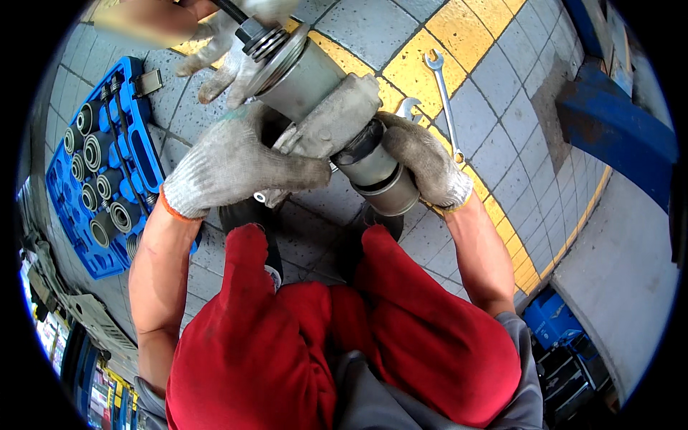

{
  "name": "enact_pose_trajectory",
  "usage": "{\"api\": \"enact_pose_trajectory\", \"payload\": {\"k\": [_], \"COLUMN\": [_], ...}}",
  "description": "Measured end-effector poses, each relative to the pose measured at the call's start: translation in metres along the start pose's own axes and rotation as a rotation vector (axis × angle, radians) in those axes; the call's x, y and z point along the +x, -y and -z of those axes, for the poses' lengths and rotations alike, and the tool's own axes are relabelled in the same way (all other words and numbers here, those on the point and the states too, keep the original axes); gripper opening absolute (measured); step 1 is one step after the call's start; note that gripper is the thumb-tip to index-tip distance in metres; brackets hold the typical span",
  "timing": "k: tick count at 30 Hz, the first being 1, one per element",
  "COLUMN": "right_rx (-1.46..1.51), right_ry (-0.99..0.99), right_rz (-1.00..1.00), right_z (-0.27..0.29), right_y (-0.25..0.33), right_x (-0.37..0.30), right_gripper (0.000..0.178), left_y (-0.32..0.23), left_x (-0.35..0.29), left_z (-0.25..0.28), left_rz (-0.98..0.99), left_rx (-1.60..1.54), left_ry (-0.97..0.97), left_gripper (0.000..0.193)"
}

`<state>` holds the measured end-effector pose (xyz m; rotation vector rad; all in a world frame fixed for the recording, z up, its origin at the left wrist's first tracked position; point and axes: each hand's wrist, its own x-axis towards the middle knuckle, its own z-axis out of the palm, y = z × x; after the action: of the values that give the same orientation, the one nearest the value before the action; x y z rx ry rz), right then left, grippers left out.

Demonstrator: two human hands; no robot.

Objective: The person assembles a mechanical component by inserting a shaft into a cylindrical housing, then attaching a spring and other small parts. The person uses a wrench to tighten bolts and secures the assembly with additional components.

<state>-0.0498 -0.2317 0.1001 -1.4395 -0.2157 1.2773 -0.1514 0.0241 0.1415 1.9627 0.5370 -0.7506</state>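
Observation:
In front of me a grey cast metal part [333,118] is clamped in a bushing press tool, with a large press sleeve [299,82] above it and smaller press cups [385,188] below. The whole assembly tilts toward the upper left, where a nut [252,37] sits on a black threaded rod. My left hand [240,163], in a grey knit glove, grips the casting, thumb across its near side. My gloved right hand [424,159] wraps round the lower cup and the casting's right end. A co-worker's gloved hand [233,68] is beside the upper sleeve.
At the left lies an open blue tool case [107,172] of press sleeves and rods. A combination wrench [443,100] and another wrench [408,109] lie on the tiled floor at right, near a yellow line. A blue steel arm [616,129] stands far right.

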Motion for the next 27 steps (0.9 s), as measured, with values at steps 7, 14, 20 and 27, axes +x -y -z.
{"api": "enact_pose_trajectory", "payload": {"k": [7, 14, 20, 27], "right_rx": [0.036, 0.028, 0.014, -0.017], "right_ry": [0.018, 0.031, 0.095, 0.064], "right_rz": [0.006, -0.007, 0.016, 0.086], "right_z": [0.005, 0.009, 0.005, 0.005], "right_y": [-0.016, -0.021, -0.011, -0.004], "right_x": [0.007, 0.010, 0.008, 0.001], "right_gripper": [0.057, 0.043, 0.049, 0.048], "left_y": [0.004, 0.007, 0.009, 0.012], "left_x": [-0.002, 0.001, 0.001, 0.000], "left_z": [0.002, -0.001, 0.000, 0.000], "left_rz": [-0.018, -0.049, -0.030, -0.060], "left_rx": [-0.105, -0.026, -0.135, 0.026], "left_ry": [0.013, -0.004, -0.003, -0.123], "left_gripper": [0.084, 0.082, 0.078, 0.084]}}
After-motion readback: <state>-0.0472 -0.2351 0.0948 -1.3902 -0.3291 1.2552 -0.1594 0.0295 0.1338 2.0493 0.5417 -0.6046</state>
